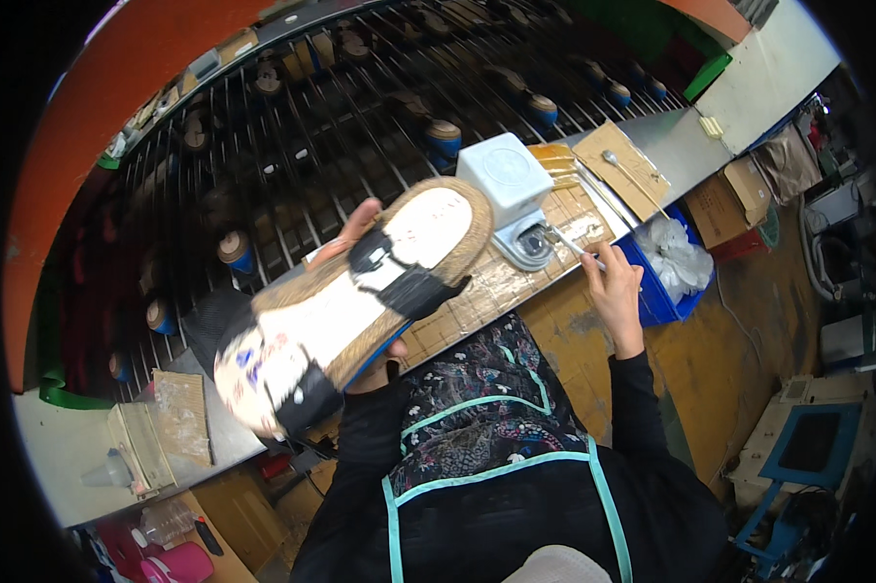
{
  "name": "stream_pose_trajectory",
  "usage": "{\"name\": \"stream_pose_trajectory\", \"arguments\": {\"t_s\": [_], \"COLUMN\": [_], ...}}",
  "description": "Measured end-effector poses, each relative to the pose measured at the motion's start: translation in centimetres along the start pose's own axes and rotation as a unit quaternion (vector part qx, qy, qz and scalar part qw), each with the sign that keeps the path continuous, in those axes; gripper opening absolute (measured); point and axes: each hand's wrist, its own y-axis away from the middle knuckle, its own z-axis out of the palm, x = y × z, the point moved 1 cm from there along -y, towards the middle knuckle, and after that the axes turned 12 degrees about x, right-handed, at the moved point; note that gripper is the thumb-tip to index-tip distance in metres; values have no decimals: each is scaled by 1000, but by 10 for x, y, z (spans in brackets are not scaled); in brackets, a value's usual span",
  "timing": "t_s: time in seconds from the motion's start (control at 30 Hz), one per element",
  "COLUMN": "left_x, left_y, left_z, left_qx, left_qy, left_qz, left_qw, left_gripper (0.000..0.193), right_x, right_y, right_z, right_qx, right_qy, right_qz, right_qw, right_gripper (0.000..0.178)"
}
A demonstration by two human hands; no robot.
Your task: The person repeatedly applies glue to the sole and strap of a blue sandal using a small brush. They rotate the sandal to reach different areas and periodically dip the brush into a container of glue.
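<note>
My left hand (358,225) is wrapped round a shoe (331,316) on a blue last, held with its underside up. The shoe's bottom is white and cream, edged with a tan woven rim, with black upper material folded over it in places. My right hand (616,296) pinches the pale handle of a brush (579,250). The brush's far end is in the round opening of a grey cup (527,255), at the foot of a white square-sided container (506,172). Part of my left palm is hidden behind the shoe.
A rack of metal rods (326,146) carries several shoes on blue lasts beyond the bench. A cardboard piece (624,167) with a white-tipped stick lies past the container. A blue bin (659,309) with clear plastic stands at right. Another cardboard piece (181,416) leans at left.
</note>
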Motion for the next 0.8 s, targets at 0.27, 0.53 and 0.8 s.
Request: {"name": "stream_pose_trajectory", "arguments": {"t_s": [0.27,0.53,0.8], "left_x": [27,30,24], "left_y": [12,18,20], "left_z": [2,1,-15], "left_qx": [-23,-10,171], "left_qy": [94,132,163], "left_qz": [-48,-105,-187], "left_qw": [994,986,954], "left_gripper": [87,71,62], "right_x": [6,6,13], "right_y": [-1,-7,-11], "right_z": [25,27,24], "right_qx": [85,89,21], "right_qy": [68,30,15], "right_qz": [-126,-132,-111], "right_qw": [986,987,994], "right_gripper": [6,5,10]}}
